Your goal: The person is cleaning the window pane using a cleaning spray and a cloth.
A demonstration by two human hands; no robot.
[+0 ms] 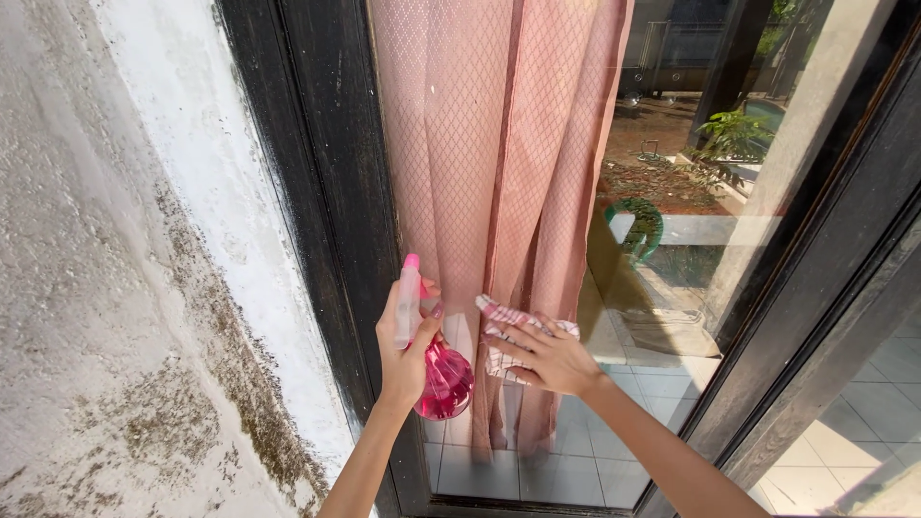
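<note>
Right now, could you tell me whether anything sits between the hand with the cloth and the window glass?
Only the pink-and-white checked cloth itself: the right hand presses it flat on the glass pane. The pink curtain hangs behind the glass. The left hand holds a pink plastic spray bottle beside it, not in the way.

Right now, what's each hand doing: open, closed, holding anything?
Left hand: closed around a pink spray bottle, held at the window glass.
Right hand: fingers spread flat, pressing a pink checked cloth against the glass.
</note>
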